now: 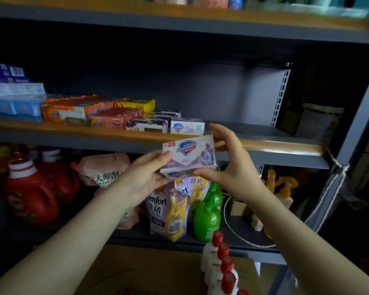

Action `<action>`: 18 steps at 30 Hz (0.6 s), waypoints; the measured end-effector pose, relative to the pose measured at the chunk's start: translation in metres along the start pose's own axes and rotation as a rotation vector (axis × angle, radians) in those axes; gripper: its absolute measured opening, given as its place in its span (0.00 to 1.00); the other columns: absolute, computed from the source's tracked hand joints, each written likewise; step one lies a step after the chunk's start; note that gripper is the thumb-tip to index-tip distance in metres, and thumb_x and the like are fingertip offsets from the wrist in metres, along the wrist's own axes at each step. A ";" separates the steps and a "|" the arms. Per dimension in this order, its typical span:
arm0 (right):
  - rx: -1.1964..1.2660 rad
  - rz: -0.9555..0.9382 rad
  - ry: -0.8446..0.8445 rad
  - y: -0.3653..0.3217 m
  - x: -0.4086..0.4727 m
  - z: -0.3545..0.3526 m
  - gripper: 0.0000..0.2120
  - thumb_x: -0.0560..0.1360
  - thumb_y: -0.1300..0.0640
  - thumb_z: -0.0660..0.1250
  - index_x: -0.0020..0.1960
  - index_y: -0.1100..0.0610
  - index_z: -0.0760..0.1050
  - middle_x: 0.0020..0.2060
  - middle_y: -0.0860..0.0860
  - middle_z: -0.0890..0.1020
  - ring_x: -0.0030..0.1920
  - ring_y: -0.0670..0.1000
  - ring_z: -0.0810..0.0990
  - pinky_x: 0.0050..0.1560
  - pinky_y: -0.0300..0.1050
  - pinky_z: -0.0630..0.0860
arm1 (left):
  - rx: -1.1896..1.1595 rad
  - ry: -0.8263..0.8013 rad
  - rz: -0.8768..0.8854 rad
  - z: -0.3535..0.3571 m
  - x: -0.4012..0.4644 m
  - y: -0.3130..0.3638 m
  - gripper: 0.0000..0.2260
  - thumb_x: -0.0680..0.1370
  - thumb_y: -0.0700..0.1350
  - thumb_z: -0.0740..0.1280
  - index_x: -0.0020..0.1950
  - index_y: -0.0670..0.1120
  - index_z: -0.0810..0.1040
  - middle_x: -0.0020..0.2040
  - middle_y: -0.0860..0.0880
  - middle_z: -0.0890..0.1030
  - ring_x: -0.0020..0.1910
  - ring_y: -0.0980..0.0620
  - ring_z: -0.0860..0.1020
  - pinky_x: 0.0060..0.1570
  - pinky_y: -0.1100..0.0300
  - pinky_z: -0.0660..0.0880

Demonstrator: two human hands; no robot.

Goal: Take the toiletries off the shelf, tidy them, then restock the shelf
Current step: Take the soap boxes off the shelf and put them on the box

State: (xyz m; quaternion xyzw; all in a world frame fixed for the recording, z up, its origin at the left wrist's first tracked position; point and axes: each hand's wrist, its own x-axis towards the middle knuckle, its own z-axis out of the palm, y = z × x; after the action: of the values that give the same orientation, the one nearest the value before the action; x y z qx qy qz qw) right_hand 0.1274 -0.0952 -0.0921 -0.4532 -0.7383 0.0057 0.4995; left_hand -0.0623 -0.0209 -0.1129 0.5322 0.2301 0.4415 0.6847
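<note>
Lilac-and-white Safeguard soap box (189,157), held in front of the middle shelf's wooden edge (281,146), right of the restocked row of soap boxes (136,119). Pinched between both hands: left hand (145,179) with fingertips on the box's left end and underside, right hand (232,162) curled round its right end, thumb below. Probably light and stiff, thin card easily dented, glossy and a little slippery; best gripped across the short ends. Likely bound for the bare space right of the row.
</note>
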 end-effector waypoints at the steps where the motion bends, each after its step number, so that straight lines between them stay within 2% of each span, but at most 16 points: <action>1: 0.082 -0.005 -0.020 -0.002 -0.001 0.000 0.42 0.62 0.51 0.78 0.68 0.44 0.57 0.61 0.46 0.72 0.62 0.47 0.72 0.62 0.44 0.71 | -0.110 -0.033 -0.084 0.000 -0.001 -0.006 0.13 0.69 0.47 0.66 0.51 0.43 0.78 0.43 0.46 0.84 0.39 0.52 0.83 0.36 0.61 0.79; 3: 0.220 -0.012 -0.051 -0.005 -0.001 0.000 0.42 0.62 0.51 0.77 0.69 0.45 0.57 0.62 0.48 0.72 0.64 0.48 0.72 0.63 0.50 0.71 | -0.249 -0.079 -0.175 0.000 -0.001 -0.019 0.13 0.70 0.49 0.64 0.51 0.44 0.79 0.42 0.46 0.83 0.38 0.52 0.82 0.35 0.61 0.79; 5: 0.321 0.001 -0.051 -0.004 -0.001 -0.001 0.41 0.62 0.52 0.76 0.69 0.49 0.59 0.61 0.51 0.74 0.63 0.52 0.73 0.63 0.53 0.71 | -0.320 -0.095 -0.190 0.001 0.000 -0.029 0.14 0.70 0.50 0.64 0.50 0.44 0.80 0.42 0.45 0.83 0.37 0.52 0.82 0.35 0.61 0.79; 9: 0.434 0.125 -0.011 0.001 -0.006 -0.003 0.33 0.63 0.52 0.77 0.64 0.50 0.65 0.62 0.54 0.74 0.63 0.52 0.74 0.62 0.55 0.73 | -0.292 -0.081 -0.142 0.005 0.002 -0.035 0.12 0.70 0.50 0.64 0.45 0.46 0.83 0.43 0.46 0.83 0.39 0.53 0.82 0.35 0.61 0.80; 12: 0.538 0.214 -0.072 0.010 -0.013 -0.007 0.28 0.65 0.56 0.74 0.62 0.53 0.69 0.60 0.52 0.77 0.60 0.49 0.77 0.58 0.48 0.76 | -0.158 -0.051 0.072 0.001 0.004 -0.035 0.13 0.69 0.44 0.66 0.52 0.46 0.79 0.48 0.47 0.84 0.47 0.50 0.82 0.42 0.59 0.79; 14: 0.577 0.226 -0.144 0.016 -0.019 -0.009 0.23 0.67 0.62 0.72 0.60 0.54 0.72 0.54 0.49 0.81 0.56 0.47 0.80 0.54 0.40 0.76 | 0.039 -0.031 0.274 -0.002 0.004 -0.031 0.17 0.67 0.42 0.68 0.56 0.49 0.75 0.50 0.52 0.83 0.51 0.53 0.81 0.46 0.62 0.78; 16: 0.455 0.208 -0.158 0.020 -0.025 -0.010 0.20 0.69 0.66 0.71 0.56 0.50 0.73 0.52 0.48 0.82 0.55 0.47 0.80 0.54 0.41 0.77 | 0.283 -0.042 0.461 -0.004 0.001 -0.026 0.20 0.66 0.40 0.70 0.56 0.53 0.73 0.50 0.59 0.82 0.51 0.60 0.79 0.47 0.68 0.75; 18: 0.207 0.128 -0.096 0.024 -0.028 -0.008 0.21 0.69 0.66 0.72 0.55 0.47 0.72 0.53 0.47 0.80 0.56 0.48 0.79 0.57 0.46 0.77 | 0.493 -0.081 0.602 -0.004 -0.001 -0.023 0.22 0.67 0.40 0.71 0.55 0.58 0.72 0.54 0.62 0.80 0.56 0.61 0.77 0.52 0.67 0.74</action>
State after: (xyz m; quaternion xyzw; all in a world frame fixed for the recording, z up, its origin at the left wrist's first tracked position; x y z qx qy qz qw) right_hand 0.1518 -0.1041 -0.1196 -0.4448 -0.7262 0.1352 0.5064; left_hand -0.0575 -0.0207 -0.1361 0.7413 0.1357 0.5329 0.3848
